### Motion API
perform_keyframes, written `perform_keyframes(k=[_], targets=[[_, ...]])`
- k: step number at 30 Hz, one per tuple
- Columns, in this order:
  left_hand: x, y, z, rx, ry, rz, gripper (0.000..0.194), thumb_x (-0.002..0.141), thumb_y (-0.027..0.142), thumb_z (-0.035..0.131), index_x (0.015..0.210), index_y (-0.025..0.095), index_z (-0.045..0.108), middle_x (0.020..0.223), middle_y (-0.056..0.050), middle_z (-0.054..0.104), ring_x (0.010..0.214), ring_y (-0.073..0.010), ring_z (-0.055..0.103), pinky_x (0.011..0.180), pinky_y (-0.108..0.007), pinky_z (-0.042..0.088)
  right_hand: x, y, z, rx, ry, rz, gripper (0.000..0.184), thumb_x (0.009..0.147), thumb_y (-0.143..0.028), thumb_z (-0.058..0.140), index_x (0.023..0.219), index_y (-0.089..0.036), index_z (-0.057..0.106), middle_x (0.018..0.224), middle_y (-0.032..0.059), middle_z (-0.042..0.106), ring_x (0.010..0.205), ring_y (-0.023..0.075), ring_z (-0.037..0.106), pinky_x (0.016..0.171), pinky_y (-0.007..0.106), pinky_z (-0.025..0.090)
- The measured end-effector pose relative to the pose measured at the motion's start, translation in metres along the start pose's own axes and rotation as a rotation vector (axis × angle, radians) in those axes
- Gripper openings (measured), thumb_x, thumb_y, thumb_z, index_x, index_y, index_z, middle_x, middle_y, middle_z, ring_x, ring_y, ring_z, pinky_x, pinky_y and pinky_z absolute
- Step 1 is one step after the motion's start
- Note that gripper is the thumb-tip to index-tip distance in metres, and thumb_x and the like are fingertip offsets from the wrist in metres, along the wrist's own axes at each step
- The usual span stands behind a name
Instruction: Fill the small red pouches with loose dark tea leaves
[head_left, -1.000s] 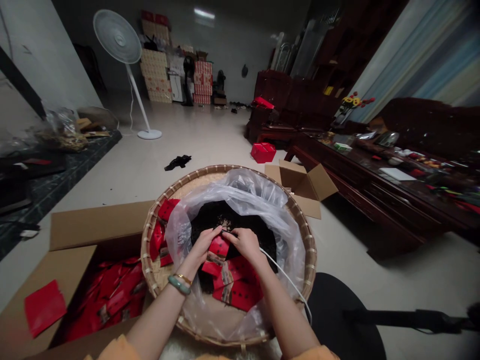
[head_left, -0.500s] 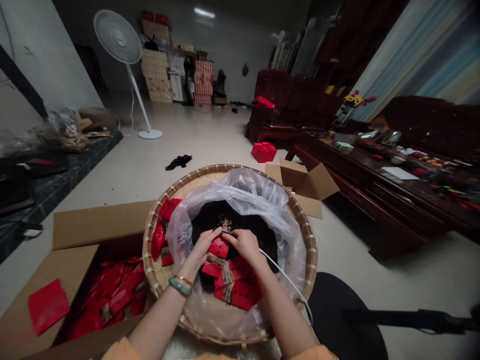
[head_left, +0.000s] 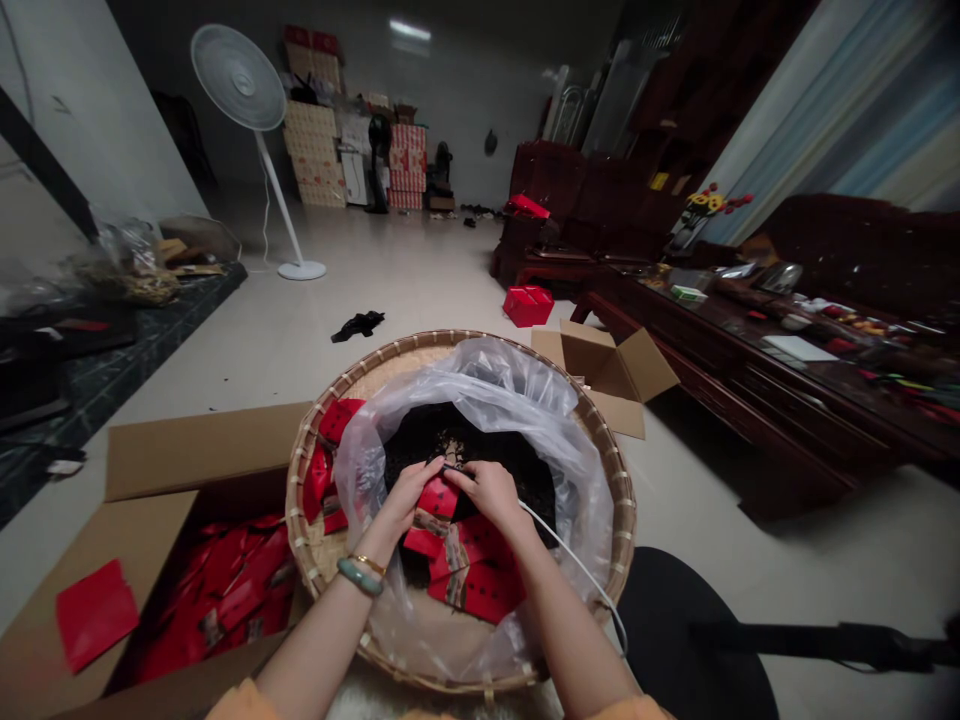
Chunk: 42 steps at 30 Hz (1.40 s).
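Note:
My left hand [head_left: 411, 490] is closed on the top edge of a red packet [head_left: 439, 499]. Closed fingers of my right hand [head_left: 491, 490] meet it there, around a small dark tool [head_left: 451, 468] mostly hidden by them. A white cord [head_left: 571, 552] comes out from under that hand and runs over the basket's rim. Below my hands, several printed red packets [head_left: 480, 588] lie in a clear plastic bag [head_left: 585, 475]. Dark loose leaf-like material [head_left: 517, 445] fills the bag's far part. The bag lines a round woven basket [head_left: 624, 500].
An open carton [head_left: 150, 540] with many red packets stands at left; one packet [head_left: 97, 612] lies on its flap. More packets [head_left: 337, 420] sit along the basket's left side. A smaller open carton [head_left: 622, 370], a black round base [head_left: 697, 640] and a long wooden table [head_left: 720, 380] are at right.
The view has shifted very slightly. Both hands keep the same place and hold at the packet's top edge.

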<state>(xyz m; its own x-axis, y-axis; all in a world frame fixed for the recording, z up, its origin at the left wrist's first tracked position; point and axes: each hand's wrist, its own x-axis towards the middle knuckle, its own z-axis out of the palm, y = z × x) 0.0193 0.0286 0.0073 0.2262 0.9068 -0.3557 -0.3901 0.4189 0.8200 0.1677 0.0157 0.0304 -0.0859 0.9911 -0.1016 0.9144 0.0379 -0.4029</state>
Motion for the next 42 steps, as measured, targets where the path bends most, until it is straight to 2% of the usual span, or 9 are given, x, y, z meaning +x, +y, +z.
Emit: perform_keyframes(k=[8,13,18,21,25,31,34,37,42], targets=[[0.0,-0.001,0.0,0.016,0.006,-0.003,0.036,0.057,0.042,0.078,0.073,0.011,0.066,0.063,-0.003,0.066,0.052,-0.0101,0.057,0.048,-0.019,0.043,0.002,0.003,0.002,0.045,0.022,-0.012,0.049,0.084,-0.062,0.04,0.089,-0.025,0.071,0.085,0.0052,0.072,0.078,0.019,0.064,0.057,0.023,0.034],[-0.001,-0.002,-0.004,0.099,-0.107,-0.025,0.039,0.061,0.038,0.076,0.088,0.012,0.066,0.07,-0.003,0.068,0.056,-0.0109,0.06,0.054,-0.021,0.046,0.004,0.009,0.005,0.171,0.039,-0.022,0.051,0.084,-0.061,0.042,0.079,-0.019,0.07,0.075,0.0065,0.07,0.069,0.0164,0.061,0.055,0.022,0.032],[-0.002,0.0,-0.007,0.145,-0.214,0.018,0.046,0.053,0.022,0.081,0.095,0.012,0.065,0.086,-0.007,0.071,0.075,-0.0163,0.066,0.073,-0.026,0.049,0.006,0.017,0.006,0.472,-0.096,-0.011,0.06,0.085,-0.064,0.034,0.069,-0.015,0.064,0.059,0.0026,0.061,0.047,0.0103,0.051,0.045,0.02,0.032],[-0.001,-0.002,-0.007,0.132,-0.23,-0.022,0.053,0.053,0.023,0.081,0.102,0.011,0.062,0.088,-0.009,0.072,0.075,-0.0185,0.067,0.071,-0.029,0.051,0.008,0.023,0.003,0.577,-0.165,0.071,0.063,0.083,-0.068,0.032,0.069,-0.014,0.062,0.056,0.0015,0.058,0.039,0.0091,0.046,0.041,0.021,0.031],[0.0,-0.002,-0.01,0.108,-0.141,-0.047,0.064,0.05,0.024,0.083,0.109,0.013,0.058,0.087,-0.009,0.072,0.069,-0.0178,0.067,0.066,-0.029,0.052,0.009,0.036,-0.008,0.298,0.004,0.188,0.065,0.083,-0.069,0.03,0.068,-0.015,0.064,0.065,0.0073,0.064,0.057,0.0158,0.059,0.051,0.023,0.036],[0.0,0.001,-0.007,0.148,0.008,0.037,0.037,0.061,0.039,0.075,0.086,0.014,0.064,0.065,-0.001,0.067,0.051,-0.0115,0.059,0.048,-0.021,0.046,-0.001,0.044,-0.016,-0.031,0.122,0.244,0.053,0.084,-0.061,0.04,0.087,-0.015,0.068,0.091,0.0166,0.067,0.086,0.0263,0.062,0.069,0.032,0.042],[0.0,-0.001,-0.004,0.158,0.023,0.019,0.036,0.06,0.042,0.074,0.078,0.013,0.063,0.058,0.001,0.064,0.045,-0.0108,0.056,0.044,-0.021,0.044,-0.003,0.031,-0.01,0.134,0.268,0.079,0.04,0.085,-0.05,0.047,0.095,-0.017,0.067,0.093,0.0126,0.067,0.087,0.0231,0.061,0.073,0.031,0.042],[-0.001,-0.003,-0.001,0.166,0.006,0.052,0.034,0.057,0.041,0.076,0.072,0.013,0.064,0.057,0.001,0.063,0.047,-0.0099,0.055,0.047,-0.02,0.042,-0.003,0.014,0.0,0.461,0.249,-0.101,0.029,0.079,-0.045,0.059,0.088,-0.019,0.069,0.081,0.0052,0.068,0.072,0.0165,0.061,0.065,0.024,0.043],[-0.003,-0.002,0.004,0.153,0.014,0.055,0.032,0.057,0.041,0.075,0.064,0.013,0.063,0.051,0.003,0.058,0.043,-0.0077,0.049,0.044,-0.019,0.036,-0.002,0.0,0.014,0.723,0.167,-0.046,0.024,0.073,-0.038,0.063,0.064,-0.017,0.067,0.056,-0.0005,0.062,0.05,0.0117,0.054,0.049,0.021,0.04]])
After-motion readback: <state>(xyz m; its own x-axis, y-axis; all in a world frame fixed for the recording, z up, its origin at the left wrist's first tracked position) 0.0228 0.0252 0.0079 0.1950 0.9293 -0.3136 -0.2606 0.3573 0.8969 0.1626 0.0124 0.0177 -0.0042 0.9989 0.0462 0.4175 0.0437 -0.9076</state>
